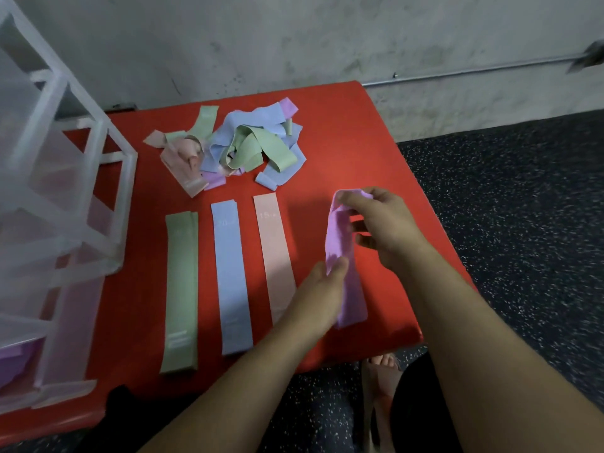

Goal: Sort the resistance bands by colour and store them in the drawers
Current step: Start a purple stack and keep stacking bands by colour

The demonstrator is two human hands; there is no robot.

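Observation:
A purple band [343,243] stretches above the red table [359,132] at the right. My right hand [382,223] pinches its far end. My left hand [322,289] pinches it lower down, and the band's near end hangs below that hand. Three bands lie flat side by side to the left: green [181,289], blue [232,279] and pink [276,256]. A tangled pile of bands [235,145] in green, blue, pink and purple sits at the far middle of the table.
A clear plastic drawer unit [58,204] stands on the table's left side, with something purple [16,358] in a low drawer. A grey wall lies behind. Dark speckled floor [523,223] runs to the right. A bare foot [382,364] shows below the table's near edge.

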